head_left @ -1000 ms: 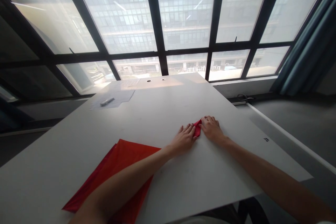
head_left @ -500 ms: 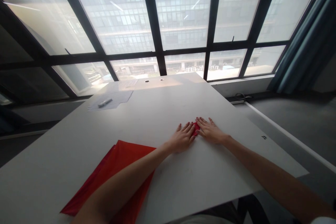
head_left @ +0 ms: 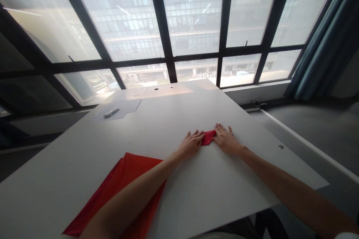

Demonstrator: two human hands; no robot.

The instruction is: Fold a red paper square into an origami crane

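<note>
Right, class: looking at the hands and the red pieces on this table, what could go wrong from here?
The small red piece lies between the left hand and the right hand; uneven pressure might skew it. The left forearm crosses the large red sheet in this view and could drag or crease it.

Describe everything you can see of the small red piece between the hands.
The small red piece lies flat on the white table, with a faint fold line across its top. Its material looks thin; cloth or paper, I cannot tell. The left hand covers its left end and the right hand touches its right end, so its full outline is hidden.
</note>
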